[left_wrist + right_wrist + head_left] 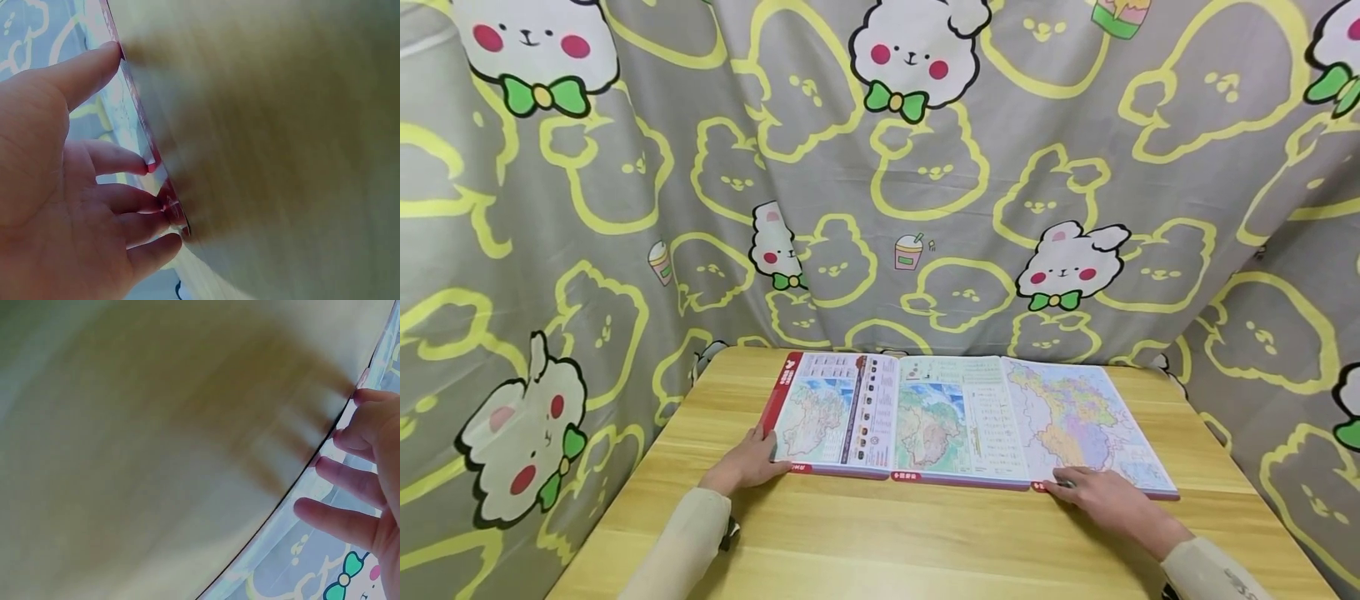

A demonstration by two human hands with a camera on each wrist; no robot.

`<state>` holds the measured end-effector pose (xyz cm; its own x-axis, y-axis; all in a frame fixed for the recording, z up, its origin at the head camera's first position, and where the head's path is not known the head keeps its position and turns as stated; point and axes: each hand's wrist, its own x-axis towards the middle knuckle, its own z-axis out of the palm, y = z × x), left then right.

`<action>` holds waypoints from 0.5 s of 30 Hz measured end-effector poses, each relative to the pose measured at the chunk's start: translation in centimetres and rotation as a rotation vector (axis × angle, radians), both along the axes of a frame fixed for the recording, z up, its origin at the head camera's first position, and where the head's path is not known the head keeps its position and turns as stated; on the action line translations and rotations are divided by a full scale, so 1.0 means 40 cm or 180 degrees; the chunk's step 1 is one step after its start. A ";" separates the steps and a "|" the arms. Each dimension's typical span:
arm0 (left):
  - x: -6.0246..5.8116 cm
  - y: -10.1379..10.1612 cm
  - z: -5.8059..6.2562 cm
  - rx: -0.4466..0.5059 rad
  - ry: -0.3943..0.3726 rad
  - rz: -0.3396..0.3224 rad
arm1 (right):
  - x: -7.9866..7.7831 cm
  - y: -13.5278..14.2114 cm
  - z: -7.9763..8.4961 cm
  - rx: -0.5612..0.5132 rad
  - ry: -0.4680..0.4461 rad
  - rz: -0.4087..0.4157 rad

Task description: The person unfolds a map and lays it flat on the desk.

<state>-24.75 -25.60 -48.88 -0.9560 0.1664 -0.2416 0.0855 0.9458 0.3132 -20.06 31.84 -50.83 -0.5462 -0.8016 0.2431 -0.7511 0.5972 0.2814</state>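
Three printed map sheets lie edge to edge in a row on the wooden table. The left map sheet has a red left border, and the middle map sheet shows a green and blue map beside text. On the right map sheet is a map in many pastel colours. My left hand touches the lower left corner of the left sheet, thumb and fingers spread along its edges. With fingers extended, my right hand rests on the lower edge of the right sheet, near its red corner tab.
The wooden table extends in front of the sheets and to both sides. A grey curtain with yellow outlines and white cartoon animals hangs behind the table and along its left and right sides.
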 end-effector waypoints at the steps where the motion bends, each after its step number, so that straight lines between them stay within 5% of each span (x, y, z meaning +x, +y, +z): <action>1: -0.001 0.000 -0.001 0.0011 0.0016 0.0011 | 0.000 0.001 0.001 -0.0008 -0.0023 -0.0016; 9: -0.016 0.011 0.015 -0.0113 0.0220 -0.0006 | 0.008 -0.009 0.034 -0.0547 -0.0442 -0.0296; 15: -0.030 0.049 0.049 -0.0238 0.0430 -0.0204 | -0.003 -0.029 0.056 -0.0748 -0.0761 -0.0820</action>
